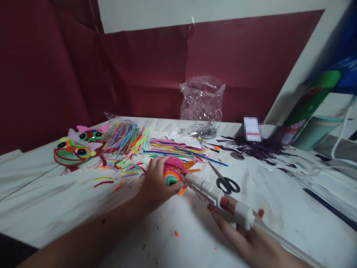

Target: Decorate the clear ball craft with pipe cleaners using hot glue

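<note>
My left hand (155, 183) is closed around a pink craft piece (174, 164) made of fuzzy pipe cleaners, with a rainbow-ringed eye and orange twists along one side. Wrapped round a white hot glue gun (208, 191), my right hand (248, 236) points its nozzle at the piece. The nozzle tip meets the craft piece close to my left thumb; whether glue is coming out I cannot tell. A long translucent glue stick (281, 240) trails from the back of the gun. Just beyond the gun lie black-handled scissors (227, 184).
Two colourful animal-face crafts (71, 154) sit at the left. Behind my hands are cut pipe cleaners (178, 147) and a multicoloured bundle (124, 136). A clear plastic bag (202, 100) stands at the back. Dark purple strands (256, 149) and a green container (315, 130) are at the right.
</note>
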